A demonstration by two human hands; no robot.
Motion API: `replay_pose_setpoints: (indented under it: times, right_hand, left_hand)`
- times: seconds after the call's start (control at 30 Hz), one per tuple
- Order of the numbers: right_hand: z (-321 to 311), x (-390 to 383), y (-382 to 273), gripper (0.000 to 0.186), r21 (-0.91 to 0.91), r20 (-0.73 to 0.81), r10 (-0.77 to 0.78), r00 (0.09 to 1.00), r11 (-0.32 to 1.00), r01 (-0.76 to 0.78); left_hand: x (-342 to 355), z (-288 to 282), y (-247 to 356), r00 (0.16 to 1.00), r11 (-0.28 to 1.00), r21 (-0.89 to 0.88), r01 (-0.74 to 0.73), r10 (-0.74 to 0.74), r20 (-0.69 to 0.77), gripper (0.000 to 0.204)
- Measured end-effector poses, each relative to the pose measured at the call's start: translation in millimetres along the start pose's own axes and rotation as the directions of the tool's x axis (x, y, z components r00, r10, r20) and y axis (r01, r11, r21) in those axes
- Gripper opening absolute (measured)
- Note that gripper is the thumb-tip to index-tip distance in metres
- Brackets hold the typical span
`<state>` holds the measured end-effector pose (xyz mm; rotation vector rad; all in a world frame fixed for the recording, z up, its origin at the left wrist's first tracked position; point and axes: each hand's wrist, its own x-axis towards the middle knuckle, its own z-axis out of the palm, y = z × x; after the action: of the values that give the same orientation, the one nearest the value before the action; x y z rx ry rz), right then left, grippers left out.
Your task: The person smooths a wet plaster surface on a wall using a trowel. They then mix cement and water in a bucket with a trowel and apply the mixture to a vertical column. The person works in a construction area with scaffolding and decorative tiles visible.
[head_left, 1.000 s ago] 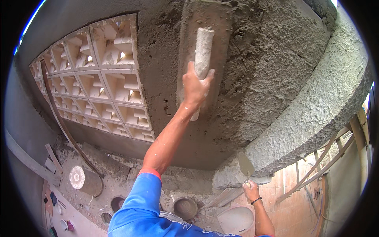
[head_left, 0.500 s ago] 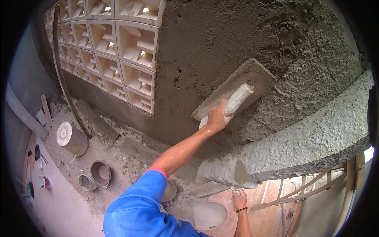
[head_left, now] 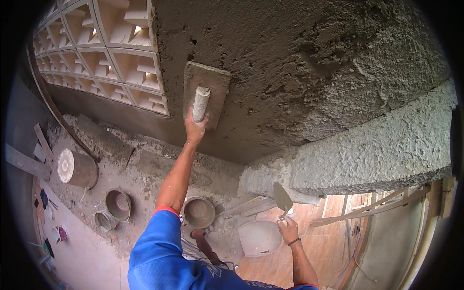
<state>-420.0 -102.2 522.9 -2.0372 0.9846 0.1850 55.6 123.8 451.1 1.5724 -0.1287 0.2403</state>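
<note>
My left hand (head_left: 195, 129) is wrapped round the mortar-caked handle of a plastering float (head_left: 217, 79). The float's flat blade lies against the wet grey plaster on the wall (head_left: 270, 53), just right of the pale vent blocks (head_left: 130, 67). Lower right, my right hand (head_left: 288, 229) grips the handle of a small pointed trowel (head_left: 282, 195), its blade up, close to the end of a rough rendered beam (head_left: 367, 150). Plaster near the float looks smoother and darker; toward the right it is coarse and lighter.
Mortar-stained buckets (head_left: 118, 204) and an upturned bucket (head_left: 77, 167) stand on the debris-strewn floor at left. A round mortar pan (head_left: 199, 212) and a pale shallow tray (head_left: 259, 238) lie below me. A long curved strip (head_left: 53, 108) leans at far left; wooden poles (head_left: 372, 208) run at right.
My left hand has swept the float leftward toward the vent blocks and turned it more upright. My right hand has risen slightly with the trowel, which shows more fully. The view has shifted.
</note>
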Motion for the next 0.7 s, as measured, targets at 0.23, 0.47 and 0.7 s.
replay_pose_setpoints:
  times: [0.23, 0.47, 0.7]
  right_hand:
    - [8.5, -7.4, 25.8, 0.023, 0.055, -0.01, 0.061, 0.998, 0.997, -0.061]
    - [15.3, -0.9, 12.1, 0.022, 0.024, 0.04, 0.053, 0.998, 0.998, -0.054]
    - [43.0, -18.3, 3.2, 0.025, 0.016, 0.137, 0.12, 0.983, 0.992, -0.123]
  left_hand:
    - [34.0, -46.9, -16.5, 0.994, 1.0, 0.001, -0.002, 0.002, -0.106, 0.033]
    - [94.2, -162.7, -68.8, 0.924, 0.988, -0.131, 0.077, -0.121, -0.364, 0.039]
    - [-13.5, -268.3, -67.7, 0.793, 0.9, -0.339, 0.273, -0.41, -0.45, 0.033]
